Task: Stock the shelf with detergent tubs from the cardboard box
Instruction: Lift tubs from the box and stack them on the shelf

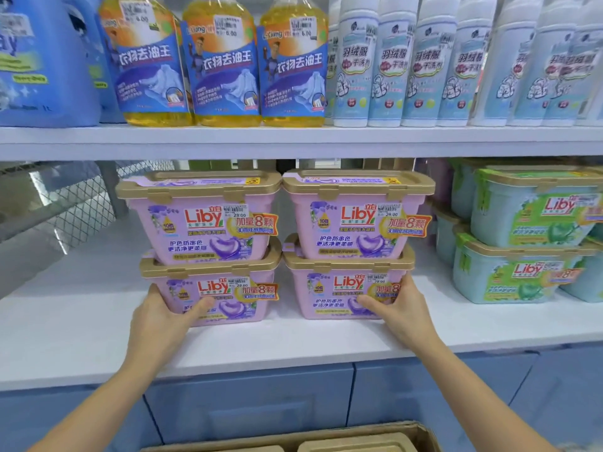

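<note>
Two stacks of lilac detergent tubs with gold lids stand side by side on the white shelf, two tubs high. My left hand grips the left front corner of the lower left tub. My right hand grips the right front corner of the lower right tub. The upper left tub and upper right tub rest on these. At the bottom edge, the cardboard box shows gold lids of more tubs inside.
Green-and-pale-blue tubs are stacked on the same shelf to the right. Left of the lilac stacks the shelf is bare, with wire mesh behind. The upper shelf holds yellow bottles, white spray cans and a blue jug. Blue cabinet fronts lie below.
</note>
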The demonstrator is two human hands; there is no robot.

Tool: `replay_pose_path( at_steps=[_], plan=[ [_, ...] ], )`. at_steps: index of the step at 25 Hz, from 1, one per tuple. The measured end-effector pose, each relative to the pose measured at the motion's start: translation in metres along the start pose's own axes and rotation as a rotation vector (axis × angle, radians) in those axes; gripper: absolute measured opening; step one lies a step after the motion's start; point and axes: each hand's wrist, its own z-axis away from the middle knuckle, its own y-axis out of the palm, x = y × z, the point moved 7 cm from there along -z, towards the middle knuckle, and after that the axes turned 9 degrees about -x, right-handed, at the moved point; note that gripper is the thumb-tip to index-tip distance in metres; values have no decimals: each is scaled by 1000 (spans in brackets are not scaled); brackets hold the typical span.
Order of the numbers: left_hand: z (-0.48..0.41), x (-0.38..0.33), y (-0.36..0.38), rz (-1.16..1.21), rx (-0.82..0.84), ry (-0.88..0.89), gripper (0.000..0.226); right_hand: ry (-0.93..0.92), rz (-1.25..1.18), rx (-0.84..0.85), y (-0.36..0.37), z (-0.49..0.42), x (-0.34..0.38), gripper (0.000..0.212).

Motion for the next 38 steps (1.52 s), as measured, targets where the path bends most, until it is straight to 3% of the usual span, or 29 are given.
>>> replay_pose_path(
  at_steps=[6,14,19,21,24,29,33,38],
  plan=[
    [-20,-16,61,68,34,7,55,21,-17,-49,-12,-50,-23,53],
    [-50,-36,144,114,32,-17,61,22,16,-132,-24,-119,-57,59],
    [-68,-39,178,-3,59,-17,65,21,-9,-165,-19,-154,-79,70],
    [-73,-38,185,-15,51,-11,65,51,23,-179,-18,-164,-88,62],
    [-79,-35,194,19,57,7,64,68,87,-208,-21,-169,-94,44],
    [-83,-28,201,60,86,12,63,58,107,-175,-17,-170,-96,57],
    [-83,-27,204,95,118,4,68,85,109,-273,-26,-158,-86,68],
    [-75,-37,197,132,173,-16,76,48,145,-407,-42,-115,-67,56]
  ],
)
